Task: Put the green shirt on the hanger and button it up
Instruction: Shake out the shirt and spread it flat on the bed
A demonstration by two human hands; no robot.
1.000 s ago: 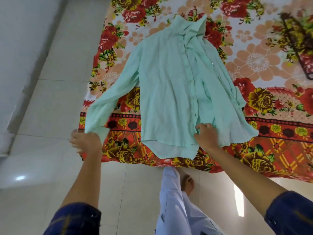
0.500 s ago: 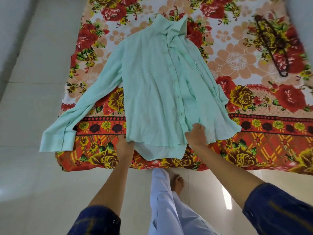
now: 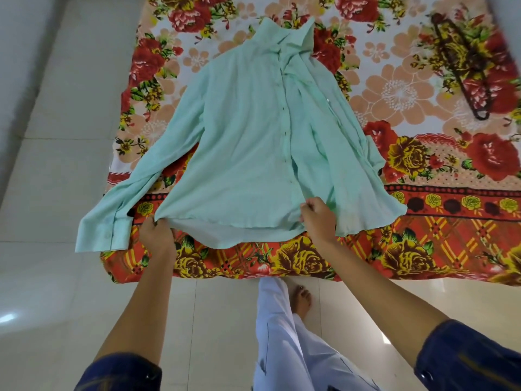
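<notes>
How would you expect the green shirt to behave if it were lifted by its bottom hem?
The green shirt would probably hang limp: its fabric wrinkles and drapes flat on the floral bedsheet. It looks thin and light, bunching where the left hand and right hand grip the hem. The loose sleeves would likely dangle.

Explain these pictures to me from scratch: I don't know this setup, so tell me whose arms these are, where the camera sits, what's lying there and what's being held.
No machine here: a person wears a wide-angle camera on the head, looking forward and down, so the two arms are their own. A green shirt lies spread flat, collar away from the person, on a flowered sheet over a tiled floor. The left hand pinches the hem's left corner; the right hand has its grip on the hem by the front opening. A dark hanger lies untouched at the far right. The person's trouser leg and bare foot show below.
</notes>
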